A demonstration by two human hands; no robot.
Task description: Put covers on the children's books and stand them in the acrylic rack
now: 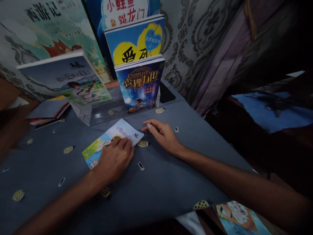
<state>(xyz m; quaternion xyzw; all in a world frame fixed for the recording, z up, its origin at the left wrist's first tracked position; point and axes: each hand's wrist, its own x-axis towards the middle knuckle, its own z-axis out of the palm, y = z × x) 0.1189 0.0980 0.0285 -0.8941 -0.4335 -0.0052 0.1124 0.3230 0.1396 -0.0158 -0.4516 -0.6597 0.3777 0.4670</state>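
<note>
Booklet [110,134] seems steadied under my curled left hand [114,158], grip unclear; my right hand [163,135], empty just to the right, probably must reach in.

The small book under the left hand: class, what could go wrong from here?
1. The left hand rests across the cover of the small book, so dragging it under that hand might crease the cover.
2. The right hand is close in front of the dark blue book standing upright; a quick reach could knock it.
3. The stacked books at the picture's left lie unevenly, so a bump might make them slide.
</note>
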